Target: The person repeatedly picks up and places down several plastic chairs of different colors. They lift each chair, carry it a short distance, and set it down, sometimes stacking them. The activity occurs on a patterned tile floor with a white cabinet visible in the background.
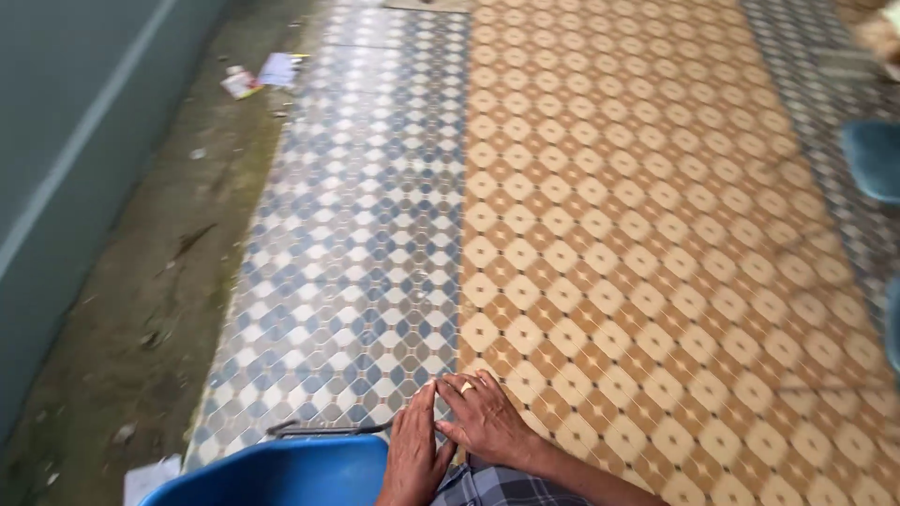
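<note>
- We see both hands low in the head view, resting together over a lap in plaid cloth (497,487).
- The left hand (412,454) lies with its fingers (424,401) stretched forward and close together, pointing up and away from the body; we see nothing gripped in it.
- The right hand (486,420) comes in from the right and lies partly across, its fingers (459,386) loosely spread and touching the left hand's fingertips. It is empty as far as we can tell, though a small pale spot at one fingertip is too small to name.
- The two hands touch each other and nothing else; each is the other's nearest thing, with the right lying slightly farther forward.
- Just to the left of the left hand sits the curved blue plastic chair (281,473), its rim running left to right along the bottom edge. The left hand is the nearer one to it, but we cannot tell whether they touch.
- A thin dark metal rod (328,431) lies on the floor just beyond that rim, its long axis also left to right, near the left hand's fingers and apart from them.
- The tiled floor (600,225) stretches ahead, blue and white on the left, orange and cream on the right.
- Scraps of paper (262,75) lie well apart, along the grey wall (56,187); more teal seats (877,159) show at the right edge.
</note>
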